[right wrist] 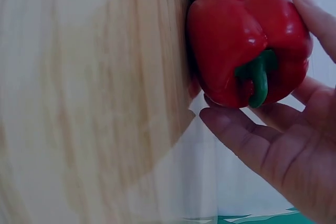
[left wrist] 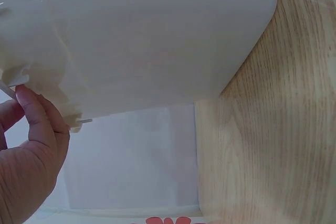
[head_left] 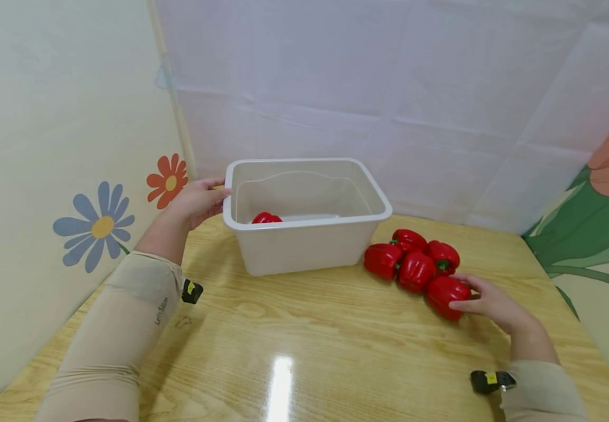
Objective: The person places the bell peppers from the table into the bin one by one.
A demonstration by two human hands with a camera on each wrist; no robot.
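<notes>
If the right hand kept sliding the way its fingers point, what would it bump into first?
The right hand already wraps the nearest red pepper. Pushing on, that pepper would probably meet the pepper beside it first.

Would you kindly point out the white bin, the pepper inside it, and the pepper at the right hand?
white bin (head_left: 304, 249): head view, front wall.
pepper inside the bin (head_left: 266, 218): head view, visible top.
pepper at the right hand (head_left: 444, 293): head view, near side.
</notes>
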